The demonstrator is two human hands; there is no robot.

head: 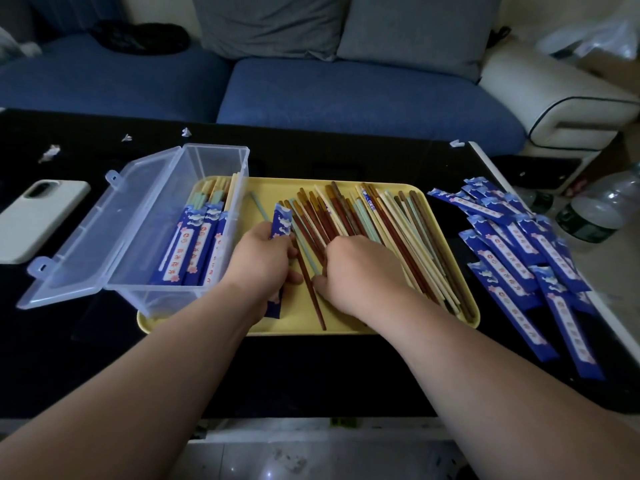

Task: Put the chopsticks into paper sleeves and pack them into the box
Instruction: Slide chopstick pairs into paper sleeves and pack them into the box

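A yellow tray (270, 188) holds a loose pile of chopsticks (388, 223) in brown, cream and pale green. My left hand (263, 258) grips a blue paper sleeve (281, 221) over the tray's left part; the sleeve's lower end shows below my wrist. My right hand (360, 268) lies on the pile with fingers curled around the lower ends of a few chopsticks, beside a brown chopstick (313, 296). A clear plastic box (221, 157) with its lid (104, 230) open stands at the left. Inside it lie several sleeved chopsticks (197, 247).
A heap of empty blue sleeves (526, 258) lies right of the tray on the black table (311, 372). A white phone (31, 223) lies far left. Paper scraps (50, 152) dot the table's back. Plastic bottles (602, 209) stand at the right. A blue sofa (346, 95) is behind.
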